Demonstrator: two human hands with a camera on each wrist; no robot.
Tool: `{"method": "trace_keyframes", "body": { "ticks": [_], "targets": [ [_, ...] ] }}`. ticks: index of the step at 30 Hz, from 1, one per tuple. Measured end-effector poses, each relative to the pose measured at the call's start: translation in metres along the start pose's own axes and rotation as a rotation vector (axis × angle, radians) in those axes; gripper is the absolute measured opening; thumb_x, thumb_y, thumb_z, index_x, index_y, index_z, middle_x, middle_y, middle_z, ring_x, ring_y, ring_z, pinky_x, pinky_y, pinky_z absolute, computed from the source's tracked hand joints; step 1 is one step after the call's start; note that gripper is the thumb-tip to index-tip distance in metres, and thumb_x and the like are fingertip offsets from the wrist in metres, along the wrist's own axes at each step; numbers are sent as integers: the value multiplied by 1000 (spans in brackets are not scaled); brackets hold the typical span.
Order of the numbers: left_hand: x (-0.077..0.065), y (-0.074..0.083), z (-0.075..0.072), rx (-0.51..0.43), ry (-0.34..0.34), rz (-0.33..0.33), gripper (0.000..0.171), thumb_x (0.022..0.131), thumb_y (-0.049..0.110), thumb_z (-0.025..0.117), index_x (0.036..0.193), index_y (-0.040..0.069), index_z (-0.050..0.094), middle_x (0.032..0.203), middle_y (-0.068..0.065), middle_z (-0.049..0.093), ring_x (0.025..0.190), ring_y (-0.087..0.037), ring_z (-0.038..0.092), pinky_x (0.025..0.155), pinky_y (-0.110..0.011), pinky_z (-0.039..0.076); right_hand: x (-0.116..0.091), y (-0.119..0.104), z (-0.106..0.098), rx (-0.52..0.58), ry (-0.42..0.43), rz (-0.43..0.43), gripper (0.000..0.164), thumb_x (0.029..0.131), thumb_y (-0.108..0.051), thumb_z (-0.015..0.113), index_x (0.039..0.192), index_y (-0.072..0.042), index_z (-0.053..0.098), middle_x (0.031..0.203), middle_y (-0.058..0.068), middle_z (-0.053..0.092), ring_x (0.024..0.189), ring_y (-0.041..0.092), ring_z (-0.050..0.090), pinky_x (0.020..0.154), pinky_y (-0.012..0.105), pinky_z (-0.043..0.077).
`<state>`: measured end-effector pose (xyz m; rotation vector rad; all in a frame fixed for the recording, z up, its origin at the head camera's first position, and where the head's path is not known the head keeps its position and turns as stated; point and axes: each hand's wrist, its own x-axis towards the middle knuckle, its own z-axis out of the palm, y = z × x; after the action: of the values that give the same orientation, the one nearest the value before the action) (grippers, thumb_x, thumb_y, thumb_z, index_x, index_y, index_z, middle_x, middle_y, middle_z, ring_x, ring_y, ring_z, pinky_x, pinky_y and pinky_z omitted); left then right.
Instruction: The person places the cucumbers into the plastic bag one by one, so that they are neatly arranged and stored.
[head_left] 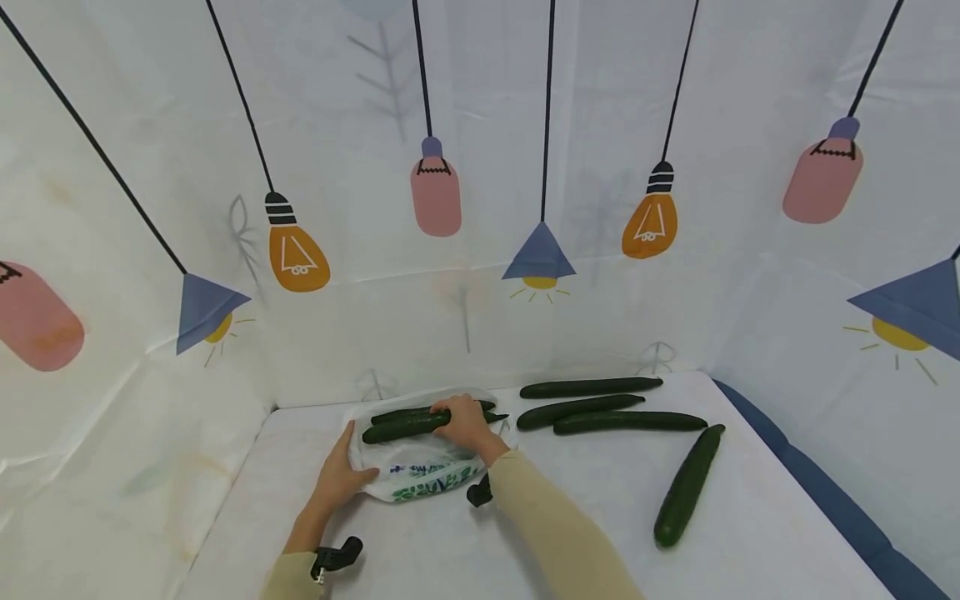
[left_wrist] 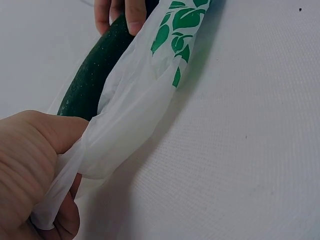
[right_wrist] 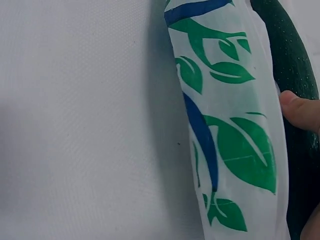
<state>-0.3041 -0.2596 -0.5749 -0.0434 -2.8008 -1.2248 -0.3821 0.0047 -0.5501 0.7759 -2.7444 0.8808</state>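
A white plastic bag (head_left: 420, 475) with green leaf print lies on the table in the head view. My right hand (head_left: 462, 422) grips a dark green cucumber (head_left: 401, 429) from above, within the open folds of the bag. Behind it another cucumber (head_left: 390, 415) lies alongside, partly hidden by the hand. At the bag's left end, my left hand (head_left: 341, 473) holds the bag's edge; the left wrist view shows the film (left_wrist: 117, 135) pinched between thumb and fingers. In the right wrist view, the thumb (right_wrist: 300, 110) presses the cucumber (right_wrist: 287, 45) beside the printed bag wall.
To the right of the bag are several loose cucumbers: one at the back (head_left: 592, 387), others just in front, and one slanting toward the front (head_left: 688, 487). White sheeting with printed lamps (head_left: 540, 254) stands behind the white table (head_left: 585, 500). Blue material (head_left: 817, 492) borders the right edge.
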Motion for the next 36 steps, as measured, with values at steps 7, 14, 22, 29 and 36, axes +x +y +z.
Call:
{"method": "trace_keyframes", "body": {
  "ticks": [7,14,22,29,36],
  "targets": [
    [1,-1,-1,-5,-5,6,105,78,11,78,154,-3,7,156,-29,16,140,-45,19,112,-56,19,0,-3,2,-28,-8,33,33,79,-30,82,110,-25,73,110,1,64,103,25,55,90,48,41],
    [3,-3,-1,-3,-8,-7,105,78,11,78,154,-1,6,155,-29,17,140,-46,19,111,-56,20,-3,0,7,-12,23,45,32,78,-31,83,108,-23,74,106,2,60,102,25,53,87,44,40],
    [1,-6,0,1,-18,-20,106,79,11,78,155,0,5,155,-29,16,140,-47,18,111,-57,19,-7,-1,10,19,42,47,31,79,-33,81,107,-21,74,99,1,57,97,23,51,86,43,40],
    [2,-6,1,-4,-12,-19,106,78,10,78,154,-2,6,156,-29,16,141,-46,17,112,-56,18,-4,1,6,-71,11,3,33,79,-37,80,108,-24,74,99,-2,58,95,20,53,87,42,42],
    [-2,-7,1,0,-2,2,107,76,12,80,153,-4,8,154,-31,17,139,-48,18,111,-58,19,-4,3,-5,-19,-34,-28,27,81,-33,79,105,-20,74,97,-5,58,92,14,55,81,29,48]
  ]
}}
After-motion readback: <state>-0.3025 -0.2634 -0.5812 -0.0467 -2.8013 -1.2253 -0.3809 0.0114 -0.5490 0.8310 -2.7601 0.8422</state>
